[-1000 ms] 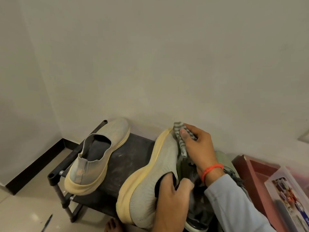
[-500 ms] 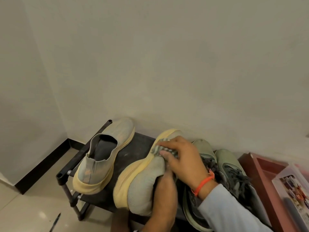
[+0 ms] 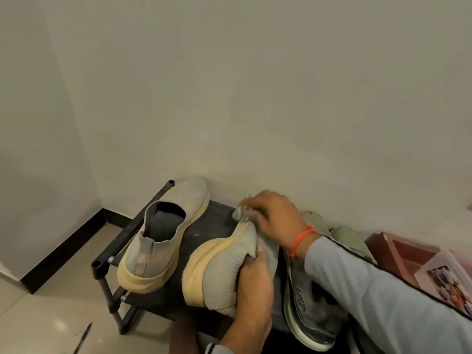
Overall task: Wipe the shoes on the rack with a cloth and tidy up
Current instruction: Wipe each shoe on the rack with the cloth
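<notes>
A person's left hand [image 3: 251, 282] grips the heel end of a grey knit shoe [image 3: 224, 267] with a yellowed sole, fingers curled into its opening, holding it tipped on its side above the dark rack [image 3: 212, 218]. The right hand [image 3: 274, 215], a red thread band [image 3: 302, 238] at the wrist, presses a bunched cloth [image 3: 241, 212] against the shoe's toe, fingers closed down over the fabric. Only a small crumpled edge of the cloth shows past the fingertips. The matching shoe [image 3: 163, 238] sits upright on the rack's left side, toe toward the wall [image 3: 229, 85], well apart from the one being held. Just right of the held shoe, a dark green sneaker [image 3: 309, 310] lies on the rack, partly hidden under the grey sleeve [image 3: 383, 297]; a second one [image 3: 350, 238] shows behind that sleeve. A reddish box [image 3: 398, 251] stands beside the rack at right, against the wall. A pen [image 3: 83, 337] lies on the tiled floor [image 3: 38, 315] at lower left.
</notes>
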